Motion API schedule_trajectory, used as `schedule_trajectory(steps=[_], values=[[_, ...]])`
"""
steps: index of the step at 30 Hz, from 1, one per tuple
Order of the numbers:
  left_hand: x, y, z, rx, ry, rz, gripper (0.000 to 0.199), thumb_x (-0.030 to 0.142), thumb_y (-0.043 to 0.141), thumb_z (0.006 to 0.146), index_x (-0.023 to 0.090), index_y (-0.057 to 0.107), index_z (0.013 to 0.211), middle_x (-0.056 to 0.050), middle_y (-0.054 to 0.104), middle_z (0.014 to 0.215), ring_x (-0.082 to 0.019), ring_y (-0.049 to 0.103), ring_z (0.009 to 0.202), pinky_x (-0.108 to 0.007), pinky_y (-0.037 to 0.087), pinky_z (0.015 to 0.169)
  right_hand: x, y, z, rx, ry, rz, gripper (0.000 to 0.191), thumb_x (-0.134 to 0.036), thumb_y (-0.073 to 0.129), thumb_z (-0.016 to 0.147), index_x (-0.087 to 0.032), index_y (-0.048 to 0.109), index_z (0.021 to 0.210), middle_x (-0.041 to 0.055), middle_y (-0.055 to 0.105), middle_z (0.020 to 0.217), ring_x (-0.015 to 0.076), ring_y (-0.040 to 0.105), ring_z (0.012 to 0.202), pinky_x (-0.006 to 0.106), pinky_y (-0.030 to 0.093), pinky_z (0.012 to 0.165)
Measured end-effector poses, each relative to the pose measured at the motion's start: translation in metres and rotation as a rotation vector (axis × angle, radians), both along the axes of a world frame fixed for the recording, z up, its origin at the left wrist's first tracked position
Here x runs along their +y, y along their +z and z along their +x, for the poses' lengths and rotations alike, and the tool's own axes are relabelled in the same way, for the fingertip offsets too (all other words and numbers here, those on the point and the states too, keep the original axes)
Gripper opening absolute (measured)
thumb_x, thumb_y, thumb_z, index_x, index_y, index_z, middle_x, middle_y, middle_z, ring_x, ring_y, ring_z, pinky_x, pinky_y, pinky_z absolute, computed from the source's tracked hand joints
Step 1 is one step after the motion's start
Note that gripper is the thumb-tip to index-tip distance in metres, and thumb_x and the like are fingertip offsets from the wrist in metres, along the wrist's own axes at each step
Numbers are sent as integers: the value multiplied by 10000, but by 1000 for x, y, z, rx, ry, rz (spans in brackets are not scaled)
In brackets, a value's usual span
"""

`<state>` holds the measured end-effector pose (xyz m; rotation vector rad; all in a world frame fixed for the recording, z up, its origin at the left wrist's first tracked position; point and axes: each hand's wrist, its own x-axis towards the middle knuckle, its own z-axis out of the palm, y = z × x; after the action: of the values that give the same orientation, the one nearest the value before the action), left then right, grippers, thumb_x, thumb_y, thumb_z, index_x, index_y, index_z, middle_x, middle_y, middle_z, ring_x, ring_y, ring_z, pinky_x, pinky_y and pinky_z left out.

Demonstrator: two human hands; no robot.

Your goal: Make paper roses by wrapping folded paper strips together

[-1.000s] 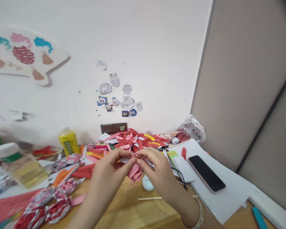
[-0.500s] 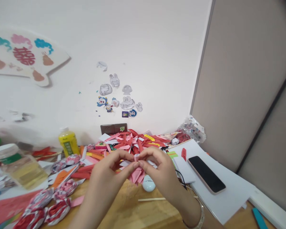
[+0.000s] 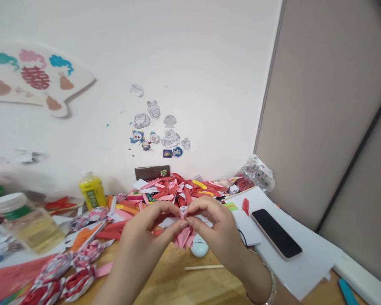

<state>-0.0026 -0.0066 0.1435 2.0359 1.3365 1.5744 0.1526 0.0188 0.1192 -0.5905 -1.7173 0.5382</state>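
Observation:
A small pink and white folded paper piece (image 3: pixel 183 211) is pinched between both hands above the near edge of the paper pile. My left hand (image 3: pixel 152 228) grips its left side with thumb and index finger. On its right side, my right hand (image 3: pixel 211 224) holds it the same way; a bracelet is on that wrist. Just below the fingers lie pink folded papers (image 3: pixel 184 238), partly hidden. A pale blue rounded object (image 3: pixel 199 245) rests beside my right hand.
Red and pink folded strips (image 3: pixel 171 186) are heaped against the wall. At left stand a yellow bottle (image 3: pixel 92 192) and a tilted jar (image 3: pixel 34 228), near twisted paper bundles (image 3: pixel 79 279). A phone (image 3: pixel 276 233) lies on white sheets at right; a thin stick (image 3: pixel 204 267) lies in front.
The view has shifted slightly. Both hands keep their pinch on the small paper piece, and their fingertips have moved only a little.

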Motion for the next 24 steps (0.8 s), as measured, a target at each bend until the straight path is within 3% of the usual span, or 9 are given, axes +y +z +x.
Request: schedule_trajectory(steps=[5, 12, 20, 24], values=[[0, 0, 0, -15, -27, 13, 78, 229, 676, 654, 226, 645, 726, 26, 691, 687, -146, 652, 647, -213, 524, 600, 0, 1, 1, -22, -21, 152, 124, -87, 592, 798, -207, 578, 824, -9, 630, 815, 123, 584, 794, 226, 445, 732], [-4, -2, 0, 41, -23, 36, 77, 233, 673, 688, 232, 640, 758, 26, 696, 735, -150, 654, 674, -230, 508, 621, 0, 2, 4, -42, -5, 219, 126, -92, 578, 817, -215, 569, 842, 1, 637, 827, 139, 587, 802, 254, 453, 741], [-3, -1, -4, 98, -75, 22, 47, 222, 646, 710, 215, 627, 753, 12, 675, 730, -153, 630, 684, -243, 497, 639, 2, 6, 7, -77, 49, 219, 92, -122, 577, 829, -214, 576, 830, 8, 625, 819, 144, 576, 802, 268, 449, 738], [2, 1, -2, 94, -189, -94, 87, 256, 635, 709, 199, 580, 673, 10, 607, 683, -152, 594, 664, -229, 493, 584, 3, 11, 12, -159, 110, 61, 74, -154, 628, 794, -200, 587, 753, -1, 607, 762, 140, 567, 742, 255, 437, 689]])
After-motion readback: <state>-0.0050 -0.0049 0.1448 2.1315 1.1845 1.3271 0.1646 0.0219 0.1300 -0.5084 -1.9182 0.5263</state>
